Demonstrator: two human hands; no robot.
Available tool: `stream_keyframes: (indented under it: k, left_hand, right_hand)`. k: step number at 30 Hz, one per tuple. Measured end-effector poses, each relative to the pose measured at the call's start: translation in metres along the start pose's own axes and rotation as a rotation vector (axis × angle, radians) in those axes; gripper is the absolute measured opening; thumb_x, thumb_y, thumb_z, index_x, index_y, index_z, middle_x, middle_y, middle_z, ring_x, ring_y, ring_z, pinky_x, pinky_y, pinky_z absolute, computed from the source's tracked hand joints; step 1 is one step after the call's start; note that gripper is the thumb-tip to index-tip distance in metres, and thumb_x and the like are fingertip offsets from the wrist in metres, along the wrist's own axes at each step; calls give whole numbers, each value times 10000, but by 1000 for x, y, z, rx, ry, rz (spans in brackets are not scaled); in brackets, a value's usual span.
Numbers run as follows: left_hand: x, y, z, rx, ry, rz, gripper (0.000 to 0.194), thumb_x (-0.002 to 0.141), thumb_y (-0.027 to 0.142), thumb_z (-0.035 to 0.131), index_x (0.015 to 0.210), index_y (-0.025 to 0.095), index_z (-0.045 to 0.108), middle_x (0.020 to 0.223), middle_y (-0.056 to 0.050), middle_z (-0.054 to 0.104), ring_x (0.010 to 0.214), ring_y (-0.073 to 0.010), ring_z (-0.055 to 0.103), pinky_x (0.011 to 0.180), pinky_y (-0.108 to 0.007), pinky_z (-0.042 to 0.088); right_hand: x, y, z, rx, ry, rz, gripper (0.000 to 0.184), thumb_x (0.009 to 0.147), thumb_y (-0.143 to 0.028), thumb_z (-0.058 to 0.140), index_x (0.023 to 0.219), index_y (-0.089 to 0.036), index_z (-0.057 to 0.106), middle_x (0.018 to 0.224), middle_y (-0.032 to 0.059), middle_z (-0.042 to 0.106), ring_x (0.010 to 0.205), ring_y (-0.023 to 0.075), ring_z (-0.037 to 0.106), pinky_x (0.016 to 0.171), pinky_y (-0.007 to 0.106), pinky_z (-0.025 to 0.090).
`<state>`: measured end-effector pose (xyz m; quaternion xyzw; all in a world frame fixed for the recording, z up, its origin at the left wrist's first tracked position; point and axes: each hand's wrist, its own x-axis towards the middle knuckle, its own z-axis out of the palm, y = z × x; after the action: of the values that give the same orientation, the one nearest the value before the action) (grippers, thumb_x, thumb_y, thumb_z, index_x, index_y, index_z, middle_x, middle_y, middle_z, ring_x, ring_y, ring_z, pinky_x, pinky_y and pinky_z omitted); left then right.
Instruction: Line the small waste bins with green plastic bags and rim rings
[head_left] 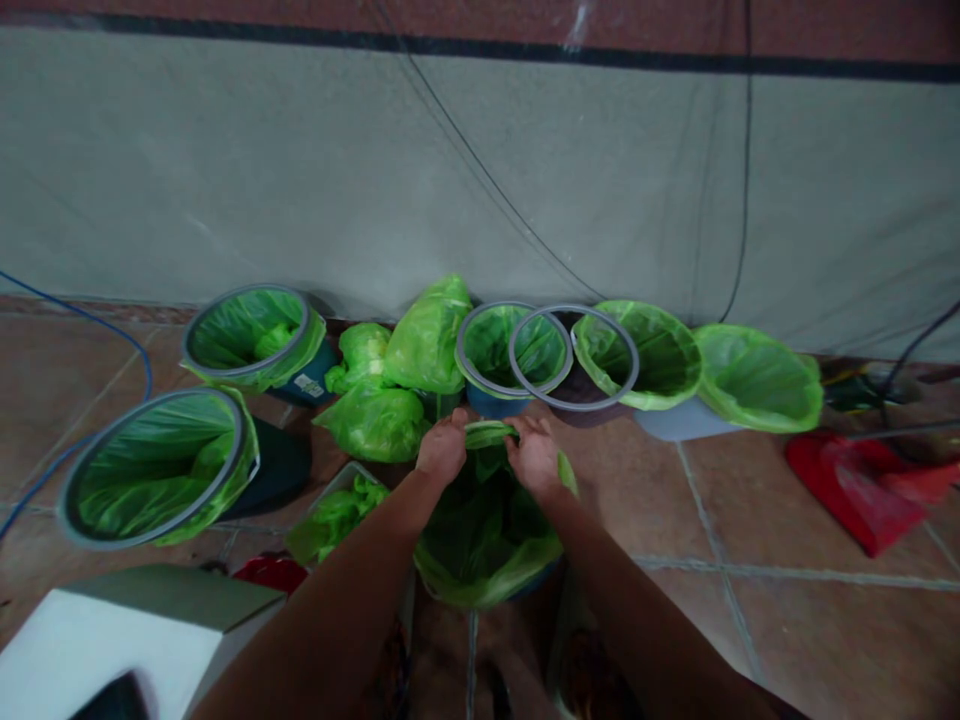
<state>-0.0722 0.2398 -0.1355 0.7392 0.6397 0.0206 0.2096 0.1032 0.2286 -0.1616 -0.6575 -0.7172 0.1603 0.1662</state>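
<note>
Between my feet stands a dark bin (538,585) lined with a translucent green bin bag (484,592). Its mouth gapes upward, and the bag hangs over the near rim. My left hand (442,447) grips the bag's far edge, fingers closed. A short way to the right, my right hand (534,458) is closed on the same edge, with a folded strip of bag between the two. Just beyond my hands, a loose grey ring (634,362) rests over a lined bin (463,340) that has its own grey ring. The bin's far rim is hidden by the bag.
More lined bins (724,410) stand along the wall at right, two ringed bins (244,455) at left. Knotted green bags (427,340) lie between. A white box (60,640) is at lower left, a red dustpan (847,490) at right, a blue cable (146,370) far left.
</note>
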Motion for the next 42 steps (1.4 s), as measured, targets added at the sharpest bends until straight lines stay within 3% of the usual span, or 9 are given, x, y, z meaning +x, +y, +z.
stream_keyframes:
  k: [9, 14, 17, 21, 25, 30, 36, 40, 42]
  left_hand:
    - [18, -17, 1, -284, 79, -254, 201, 879, 117, 479, 976, 192, 639, 976, -40, 720, 922, -140, 656, 805, -222, 468]
    - [19, -26, 0, -341, 42, -450, 212, 838, 97, 529, 986, 149, 670, 975, -88, 729, 894, -180, 672, 759, -254, 490]
    - [17, -26, -1, -324, 86, -386, 225, 844, 117, 538, 1007, 173, 683, 1011, -75, 721, 918, -173, 667, 803, -261, 492]
    - [13, -20, -2, -258, 135, -155, 200, 882, 223, 542, 977, 206, 718, 1043, -49, 703, 982, -162, 640, 901, -262, 475]
    - [5, -17, -1, -102, 34, 17, 220, 894, 288, 548, 1029, 218, 707, 1092, -52, 692, 1055, -182, 614, 968, -281, 453]
    - [0, -22, 6, 42, -125, -67, 344, 914, 262, 487, 1236, 194, 588, 1130, -89, 690, 1099, -209, 618, 969, -302, 463]
    - [-1, -22, 5, 76, -213, -81, 372, 853, 146, 480, 1210, 170, 582, 1174, -112, 672, 1135, -233, 615, 969, -308, 472]
    - [-4, -20, 2, 84, -243, -90, 389, 829, 149, 506, 1213, 157, 572, 1131, -132, 686, 1103, -259, 637, 928, -332, 499]
    - [-4, -21, 0, 69, -286, -125, 558, 771, 207, 616, 1312, 139, 494, 1182, -157, 663, 1120, -292, 626, 924, -365, 504]
  right_hand:
    - [-3, 1, 17, 90, 3, 57, 431, 859, -236, 537, 1279, -141, 545, 1208, 117, 644, 1123, 241, 574, 1003, 359, 413]
    - [-8, 3, 10, 199, 74, 11, 352, 862, -336, 545, 1160, -162, 610, 1121, 97, 679, 1080, 230, 606, 983, 342, 437]
    - [-4, 2, 2, 269, 79, 60, 309, 920, -382, 455, 1041, -183, 658, 1051, 88, 702, 1008, 209, 638, 925, 313, 458]
    - [4, 1, -1, 232, 28, 238, 390, 970, -378, 357, 925, -193, 697, 949, 88, 730, 910, 199, 669, 835, 285, 475]
    - [6, 1, 1, 144, -76, 216, 287, 939, -352, 469, 1055, -214, 691, 1042, 69, 730, 965, 195, 667, 862, 266, 467]
    - [5, 0, -3, -51, -243, 156, 334, 921, -287, 492, 1225, -251, 624, 1095, 70, 718, 1039, 202, 646, 893, 271, 453]
    - [15, -5, -3, -258, -393, 215, 338, 918, -224, 447, 1203, -214, 629, 1092, 116, 702, 1008, 236, 654, 828, 306, 468]
    - [14, -10, -7, -303, -402, 234, 372, 929, -151, 373, 1221, -141, 604, 1108, 156, 680, 1015, 237, 637, 850, 327, 457]
    - [5, -15, -16, -319, -315, 195, 438, 901, -152, 424, 1328, -122, 517, 1188, 175, 635, 1082, 258, 593, 902, 363, 434]
